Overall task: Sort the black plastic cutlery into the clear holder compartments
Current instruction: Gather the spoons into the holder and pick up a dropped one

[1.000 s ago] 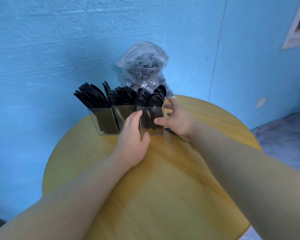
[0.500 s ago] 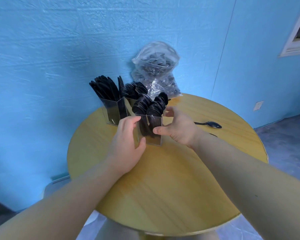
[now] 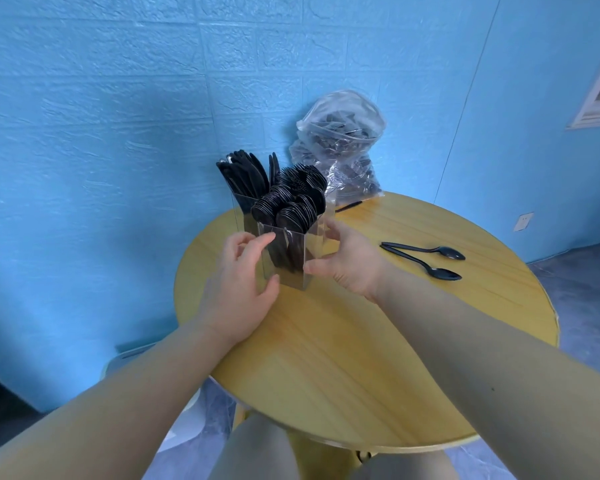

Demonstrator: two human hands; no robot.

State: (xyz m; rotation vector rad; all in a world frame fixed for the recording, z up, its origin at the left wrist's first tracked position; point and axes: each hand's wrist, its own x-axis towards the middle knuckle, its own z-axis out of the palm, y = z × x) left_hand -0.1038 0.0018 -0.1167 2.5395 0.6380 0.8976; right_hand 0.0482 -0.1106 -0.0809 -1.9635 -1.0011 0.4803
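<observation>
Two spoons (image 3: 426, 259) lie loose on our table (image 3: 361, 358), handles pointing left, just right of our right hand (image 3: 350, 265); it and our left hand (image 3: 243, 289) grip the holder (image 3: 291, 258), fingers curled.
</observation>
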